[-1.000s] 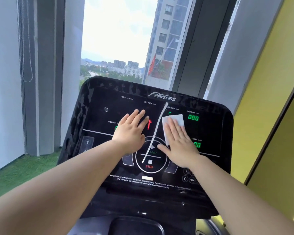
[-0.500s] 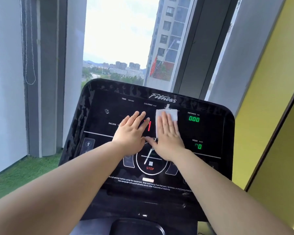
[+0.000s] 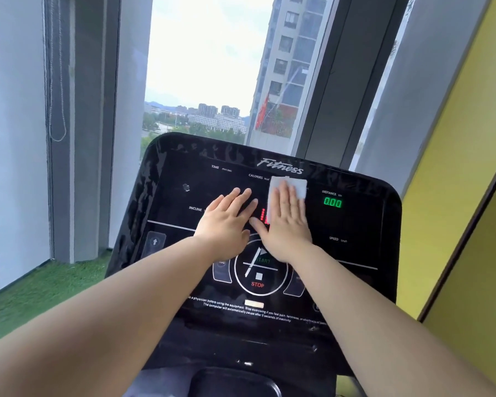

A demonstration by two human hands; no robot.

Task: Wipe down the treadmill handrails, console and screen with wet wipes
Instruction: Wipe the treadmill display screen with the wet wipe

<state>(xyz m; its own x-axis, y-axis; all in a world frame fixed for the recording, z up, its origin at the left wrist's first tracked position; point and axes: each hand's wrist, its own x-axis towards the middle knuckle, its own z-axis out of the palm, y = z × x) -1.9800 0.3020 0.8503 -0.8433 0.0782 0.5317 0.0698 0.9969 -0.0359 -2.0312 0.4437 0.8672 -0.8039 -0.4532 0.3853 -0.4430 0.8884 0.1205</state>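
The black treadmill console [image 3: 172, 179] fills the middle of the head view, its glossy screen lit with green and red digits. My right hand [image 3: 287, 224] lies flat with straight fingers on a white wet wipe [image 3: 297, 186], pressing it against the upper middle of the screen just below the Fitness logo. My left hand [image 3: 226, 222] rests flat on the screen right beside it, fingers spread, holding nothing. The handrails are out of view.
A tall window [image 3: 206, 67] stands behind the console, with grey pillars on both sides. A yellow wall [image 3: 455, 138] rises close on the right. Green artificial turf [image 3: 40, 293] covers the floor to the left. A dark tray [image 3: 229, 382] sits below the console.
My right hand has slid the wipe up and to the left across the screen, from near the START ring to just under the logo. My left hand has stayed in place.
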